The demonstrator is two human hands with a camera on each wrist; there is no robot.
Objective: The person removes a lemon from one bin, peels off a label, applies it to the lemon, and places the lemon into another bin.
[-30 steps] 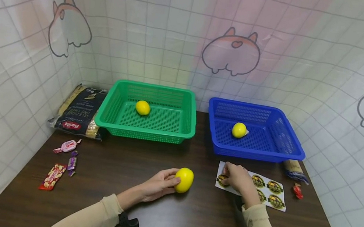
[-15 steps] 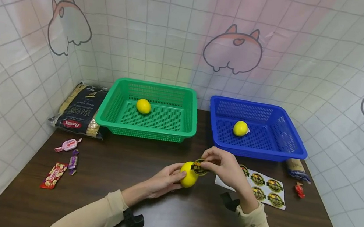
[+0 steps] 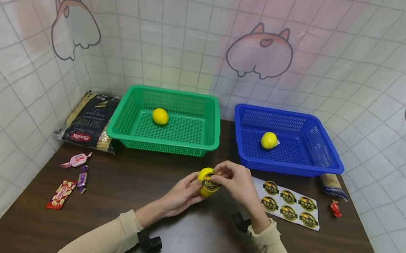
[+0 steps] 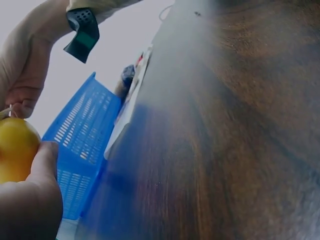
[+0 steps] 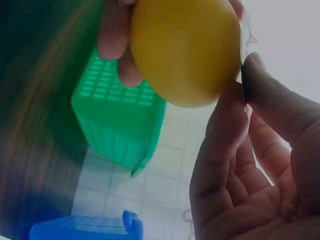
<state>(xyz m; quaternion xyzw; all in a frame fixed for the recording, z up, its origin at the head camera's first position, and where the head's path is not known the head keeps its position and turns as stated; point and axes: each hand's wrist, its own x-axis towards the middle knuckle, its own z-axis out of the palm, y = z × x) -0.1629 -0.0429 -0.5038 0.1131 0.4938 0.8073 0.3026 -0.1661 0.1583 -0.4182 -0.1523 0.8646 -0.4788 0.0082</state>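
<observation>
My left hand (image 3: 180, 196) grips a yellow lemon (image 3: 205, 193) above the table's middle. A round black-and-gold sticker (image 3: 210, 183) lies against the lemon's near side, and my right hand (image 3: 238, 184) pinches its right edge between thumb and fingers. Close up in the right wrist view, the sticker's thin edge (image 5: 244, 45) stands along one side of the lemon (image 5: 185, 50), partly lifted by the pinch. The left thumb presses the lemon (image 4: 17, 150) in the left wrist view. To the right, a white sheet (image 3: 257, 184) carries several matching stickers.
A green basket (image 3: 162, 143) and a blue basket (image 3: 280, 166) stand at the back, one lemon in each. Left are a pasta bag (image 3: 90, 121) and wrapped candies (image 3: 62, 195). Right are another package (image 3: 330, 185) and a red candy (image 3: 335, 208). A patterned curtain surrounds the table.
My right hand has peeled a sticker off the sheet and moved left with it to the lemon. The left hand has kept hold of the lemon, lifting it slightly away from me.
</observation>
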